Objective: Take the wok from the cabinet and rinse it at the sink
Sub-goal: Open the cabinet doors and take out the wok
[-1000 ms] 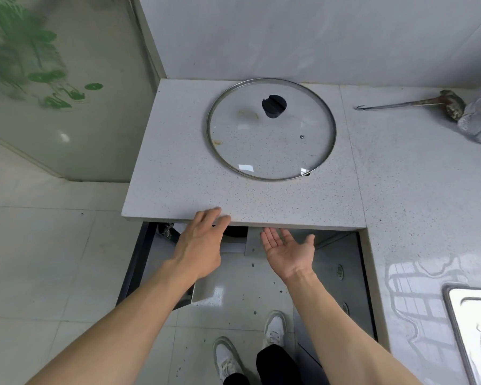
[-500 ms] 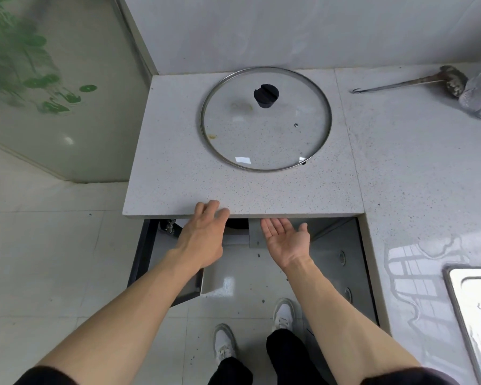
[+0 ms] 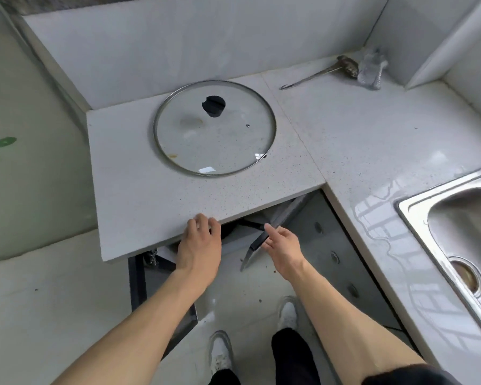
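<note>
Big speckled grey counter (image 3: 358,151) fills corner, white walls behind. Shiny sink (image 3: 453,226) at right. Glass lid (image 3: 214,129) flat on counter. Cabinet (image 3: 311,240) open below. Wok not seen. My left hand (image 3: 199,247) curled under counter edge, grip hidden. My right hand (image 3: 282,244) loosely open, empty.

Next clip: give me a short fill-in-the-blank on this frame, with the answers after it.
1. The glass lid lies flat on the ____.
2. The knob at the middle of the lid is ____ in colour.
3. The steel sink is on the person's ____ side.
4. The left hand and right hand reach under the counter edge with ____ held in either.

Answers: countertop; black; right; nothing
</note>
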